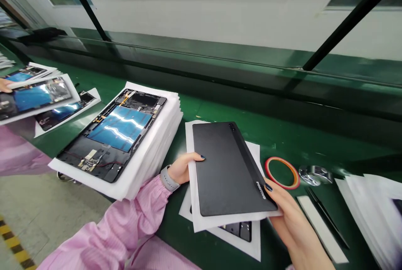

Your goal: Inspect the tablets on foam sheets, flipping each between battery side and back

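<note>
Both my hands hold a dark grey tablet (pixel 230 168), back side up, resting on a white foam sheet (pixel 191 146). My left hand (pixel 186 168) grips the sheet and tablet at their left edge. My right hand (pixel 290 211) holds the lower right corner, fingers across the tablet's edge. Under them, another white sheet carries a tablet (pixel 239 231) that is mostly hidden. To the left, an opened tablet with its blue battery panels exposed (pixel 117 129) lies on a tall stack of white sheets (pixel 150 157).
A co-worker's hand (pixel 4 86) at far left holds an opened tablet (pixel 37 97) on a sheet. A roll of orange tape (pixel 282 173), a silvery metal object (pixel 315 175), tweezers (pixel 326 215) and a white sheet stack (pixel 367 219) lie on the green bench (pixel 282 140).
</note>
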